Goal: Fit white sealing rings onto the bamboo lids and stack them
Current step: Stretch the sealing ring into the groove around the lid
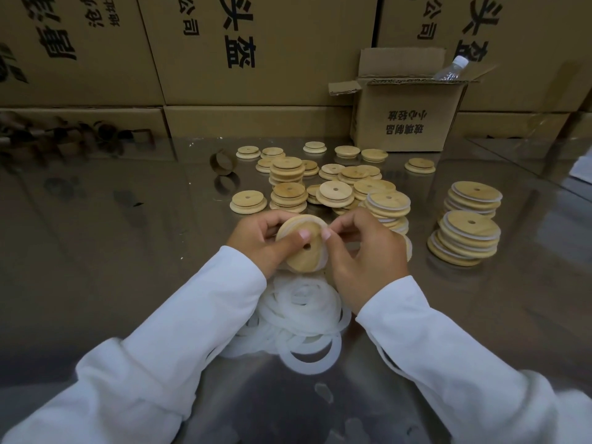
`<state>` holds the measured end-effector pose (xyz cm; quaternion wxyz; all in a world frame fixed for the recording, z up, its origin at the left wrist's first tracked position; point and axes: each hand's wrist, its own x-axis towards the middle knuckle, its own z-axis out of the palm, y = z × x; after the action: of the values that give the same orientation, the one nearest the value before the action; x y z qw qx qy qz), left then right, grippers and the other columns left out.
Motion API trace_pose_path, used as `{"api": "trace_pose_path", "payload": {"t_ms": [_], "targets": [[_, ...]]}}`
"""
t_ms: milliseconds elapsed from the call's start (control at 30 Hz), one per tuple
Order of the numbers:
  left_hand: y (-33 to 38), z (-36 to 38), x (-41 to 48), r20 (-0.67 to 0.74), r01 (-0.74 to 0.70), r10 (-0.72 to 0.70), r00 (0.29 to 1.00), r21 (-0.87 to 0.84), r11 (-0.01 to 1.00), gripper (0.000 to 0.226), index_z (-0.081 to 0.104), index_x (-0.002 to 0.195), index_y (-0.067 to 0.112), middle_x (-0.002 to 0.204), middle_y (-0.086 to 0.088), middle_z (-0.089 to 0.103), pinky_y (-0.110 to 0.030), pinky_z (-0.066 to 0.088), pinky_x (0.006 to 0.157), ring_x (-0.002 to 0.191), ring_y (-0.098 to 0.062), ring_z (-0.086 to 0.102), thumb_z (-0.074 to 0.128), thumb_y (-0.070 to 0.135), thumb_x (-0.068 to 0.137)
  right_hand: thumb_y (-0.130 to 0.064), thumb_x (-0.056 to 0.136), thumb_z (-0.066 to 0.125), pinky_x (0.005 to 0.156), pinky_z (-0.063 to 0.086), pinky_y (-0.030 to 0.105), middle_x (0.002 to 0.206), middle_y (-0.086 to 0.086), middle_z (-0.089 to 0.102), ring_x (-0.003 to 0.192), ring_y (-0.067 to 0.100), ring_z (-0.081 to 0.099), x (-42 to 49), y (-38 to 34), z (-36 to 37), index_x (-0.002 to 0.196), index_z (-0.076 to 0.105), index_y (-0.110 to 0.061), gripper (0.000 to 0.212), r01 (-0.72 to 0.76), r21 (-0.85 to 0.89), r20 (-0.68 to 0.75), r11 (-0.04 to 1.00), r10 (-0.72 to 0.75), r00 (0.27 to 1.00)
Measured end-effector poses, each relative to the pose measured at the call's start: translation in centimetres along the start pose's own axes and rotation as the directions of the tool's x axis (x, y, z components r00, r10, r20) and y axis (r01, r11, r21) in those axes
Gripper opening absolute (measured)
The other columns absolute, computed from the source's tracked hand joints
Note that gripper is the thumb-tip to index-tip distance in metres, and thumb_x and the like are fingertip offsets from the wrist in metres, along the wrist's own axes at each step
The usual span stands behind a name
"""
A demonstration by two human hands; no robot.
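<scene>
On a steel table (128, 251) before finished stacks (466, 233) and a loose pile of white sealing rings (301, 322), the left hand (256, 241) and right hand (365, 251) both pinch one bamboo lid (301, 254) between thumbs and fingers, raised above the pile; its ring (323, 257), seemingly half-seated, could slip off if stretched unevenly.

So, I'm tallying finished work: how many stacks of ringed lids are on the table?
3. A central stack just beyond the right hand, two at the far right: a rear stack and a nearer stack. The hand may hide more.
</scene>
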<state>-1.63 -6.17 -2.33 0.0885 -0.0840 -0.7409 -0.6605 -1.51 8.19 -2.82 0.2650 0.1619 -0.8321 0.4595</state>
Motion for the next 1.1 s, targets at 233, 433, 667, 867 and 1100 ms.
{"api": "trace_pose_path", "payload": {"t_ms": [233,433,667,867,1100], "targets": [[-0.21,-0.22,0.09,0.015,-0.081,0.08,0.997,0.044,0.996,0.015,0.065,0.09,0.013,0.08,-0.003,0.066,-0.019,0.053,0.068,0.07,-0.005,0.063,0.062,0.002,0.081,-0.019,0.084,0.061,0.06,0.039,0.005,0.072,-0.019,0.054,0.071,-0.004,0.052,0.22,0.22,-0.04,0.073,0.051,-0.027,0.017,-0.086,0.023,0.032,0.996,0.086,0.996],[0.04,-0.27,0.18,0.006,-0.128,0.128,0.992,0.052,0.99,0.016,0.064,0.089,0.015,0.08,0.001,0.065,-0.016,0.051,0.068,0.071,-0.003,0.063,0.061,0.001,0.081,-0.016,0.083,0.063,0.061,0.036,-0.003,0.07,-0.019,0.056,0.069,-0.013,0.052,0.7,0.18,-0.4,0.068,0.053,-0.029,0.022,-0.153,0.08,0.06,0.985,0.148,0.987],[0.54,-0.77,0.16,0.007,-0.189,0.189,0.982,0.066,0.98,0.017,0.063,0.095,0.012,0.083,0.002,0.064,-0.015,0.049,0.068,0.073,-0.002,0.062,0.06,0.002,0.082,-0.015,0.084,0.062,0.06,0.035,-0.003,0.069,-0.017,0.057,0.068,-0.016,0.05,0.93,-0.11,-0.54,0.068,0.054,-0.027,0.022,-0.135,0.115,0.081,0.984,0.126,0.989],[0.07,-0.33,0.0,-0.037,-0.141,0.142,0.989,0.025,0.99,0.015,0.064,0.087,0.017,0.08,0.002,0.066,-0.018,0.052,0.066,0.071,-0.003,0.063,0.062,0.003,0.08,-0.019,0.082,0.066,0.064,0.04,0.001,0.072,-0.015,0.062,0.074,-0.007,0.055,0.83,-0.04,-0.68,0.072,0.06,-0.025,0.013,-0.142,0.188,0.093,0.972,0.126,0.988],[-0.03,-0.18,0.39,-0.054,0.077,-0.093,0.994,-0.245,0.966,0.012,0.065,0.086,0.013,0.072,0.0,0.07,-0.035,0.058,0.063,0.07,-0.016,0.066,0.06,0.004,0.08,-0.026,0.082,0.063,0.063,0.042,0.006,0.068,-0.022,0.058,0.08,-0.008,0.055,0.14,-0.05,0.1,0.073,0.053,-0.034,0.016,-0.044,0.102,-0.026,0.994,0.047,0.999]]}}
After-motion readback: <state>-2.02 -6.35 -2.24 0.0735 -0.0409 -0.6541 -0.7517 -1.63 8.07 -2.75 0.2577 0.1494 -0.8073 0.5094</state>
